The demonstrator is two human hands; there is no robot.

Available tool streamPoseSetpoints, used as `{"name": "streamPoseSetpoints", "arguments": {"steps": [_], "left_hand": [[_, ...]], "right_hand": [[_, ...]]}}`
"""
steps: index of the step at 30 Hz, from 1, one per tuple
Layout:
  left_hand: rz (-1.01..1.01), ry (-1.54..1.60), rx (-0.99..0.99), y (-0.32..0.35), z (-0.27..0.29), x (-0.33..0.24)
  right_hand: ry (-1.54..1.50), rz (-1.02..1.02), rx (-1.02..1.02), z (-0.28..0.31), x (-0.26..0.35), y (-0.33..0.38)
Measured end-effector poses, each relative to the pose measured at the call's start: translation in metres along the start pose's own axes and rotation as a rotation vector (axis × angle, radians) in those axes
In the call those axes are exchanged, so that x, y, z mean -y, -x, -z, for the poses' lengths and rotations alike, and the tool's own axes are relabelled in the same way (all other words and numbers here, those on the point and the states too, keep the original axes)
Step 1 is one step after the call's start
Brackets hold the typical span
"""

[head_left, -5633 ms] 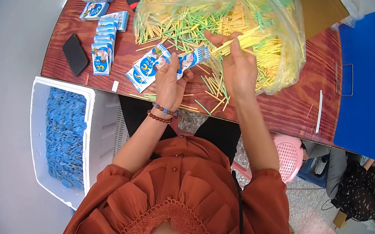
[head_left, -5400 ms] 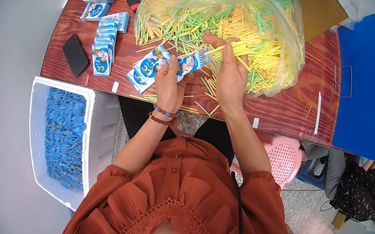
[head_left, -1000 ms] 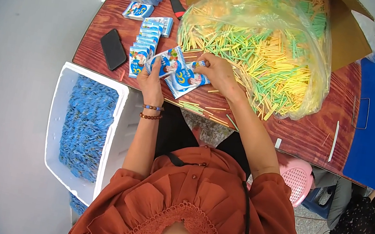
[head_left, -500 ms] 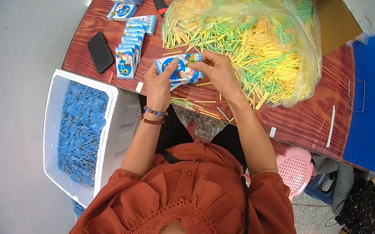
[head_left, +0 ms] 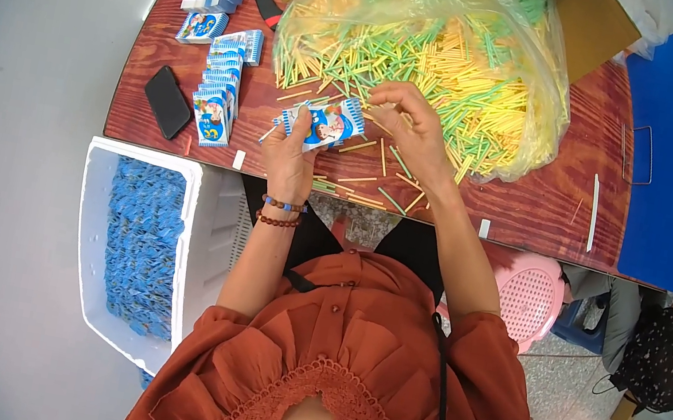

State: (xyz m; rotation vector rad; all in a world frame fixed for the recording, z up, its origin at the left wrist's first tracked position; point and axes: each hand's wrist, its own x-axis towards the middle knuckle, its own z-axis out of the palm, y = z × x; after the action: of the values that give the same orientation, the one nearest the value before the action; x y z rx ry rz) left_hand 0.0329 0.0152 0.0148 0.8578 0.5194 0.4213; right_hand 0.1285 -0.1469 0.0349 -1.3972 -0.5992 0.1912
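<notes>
Left hand (head_left: 291, 152) pinches a blue-and-white packet (head_left: 331, 125) between thumb and fingers, above the red wood-grained surface (head_left: 534, 213) near its front edge. Right hand (head_left: 417, 137), fingers loosely bent, is just beside the packet's right end; whether it grips anything cannot be told. Beyond, toward the back edge, a clear bag (head_left: 541, 125) holds yellow, green and orange sticks (head_left: 464, 98). A black phone (head_left: 167, 102) lies near the front left corner.

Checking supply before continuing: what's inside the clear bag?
Many thin sticks, mostly yellow and green, some orange, lie in the bag. The upper ones cover those beneath, so the lower layers cannot be seen.
</notes>
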Motion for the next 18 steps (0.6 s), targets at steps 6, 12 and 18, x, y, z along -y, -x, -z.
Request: {"name": "streamPoseSetpoints", "arguments": {"steps": [6,12,18], "left_hand": [[0.034,0.0,0.068,0.004,-0.007,0.003],[-0.011,-0.042,0.066,0.006,-0.011,0.012],[-0.011,-0.08,0.041,0.014,-0.02,0.018]], "right_hand": [[0.308,0.065,0.272,-0.002,0.006,0.009],[0.38,0.216,0.286,0.008,0.001,0.008],[0.306,0.147,0.318,0.027,0.004,0.016]]}}
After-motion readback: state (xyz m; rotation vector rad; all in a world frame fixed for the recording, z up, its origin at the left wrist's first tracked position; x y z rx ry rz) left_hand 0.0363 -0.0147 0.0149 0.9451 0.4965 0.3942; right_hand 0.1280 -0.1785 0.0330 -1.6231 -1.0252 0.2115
